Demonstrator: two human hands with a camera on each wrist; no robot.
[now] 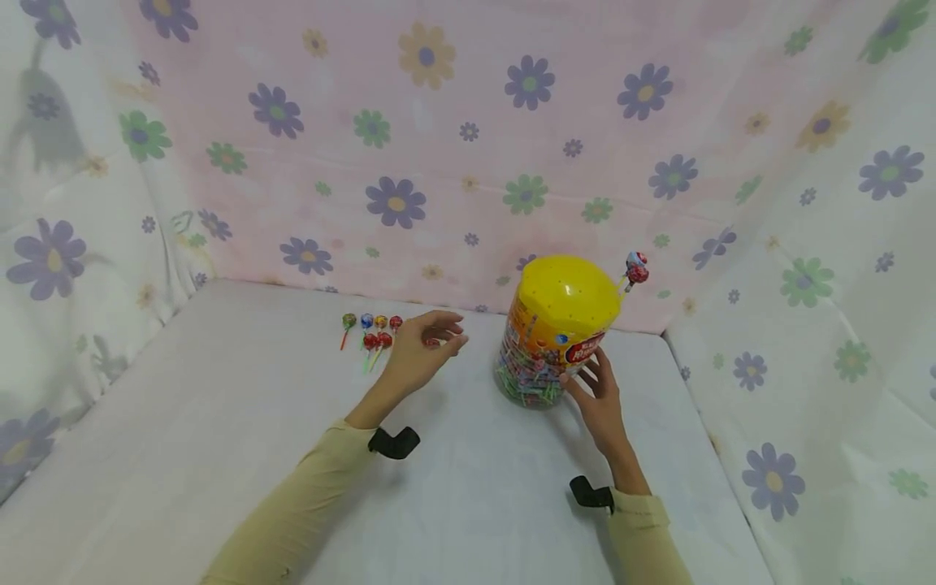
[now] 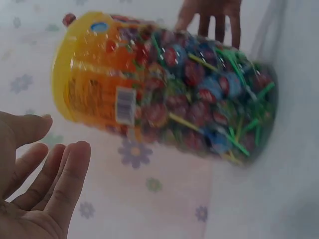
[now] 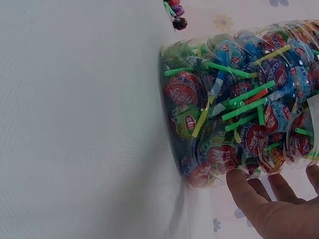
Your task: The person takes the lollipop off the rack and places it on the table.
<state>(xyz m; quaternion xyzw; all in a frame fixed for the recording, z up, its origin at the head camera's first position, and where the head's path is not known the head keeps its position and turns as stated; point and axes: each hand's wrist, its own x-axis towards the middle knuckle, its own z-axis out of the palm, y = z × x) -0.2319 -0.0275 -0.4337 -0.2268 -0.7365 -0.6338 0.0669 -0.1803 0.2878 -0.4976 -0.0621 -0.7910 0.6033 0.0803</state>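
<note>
A large clear jar of lollipops (image 1: 534, 357) with a yellow lid (image 1: 570, 284) stands on the white table. My right hand (image 1: 600, 398) holds its right side low down, thumb in front and the other fingers farther back. In the right wrist view, fingertips (image 3: 241, 186) lie against the clear plastic, with wrapped lollipops behind it. My left hand (image 1: 420, 349) is raised left of the jar, apart from it, its fingers loosely bent. The left wrist view shows nothing between those fingers (image 2: 70, 174). A bit of red shows beneath the left hand, mostly hidden.
Several loose lollipops (image 1: 370, 341) lie in two rough rows left of the left hand. A red and blue lollipop top (image 1: 637, 268) sticks out by the lid's right edge. Flowered cloth (image 1: 431, 146) hangs along the table's back and sides.
</note>
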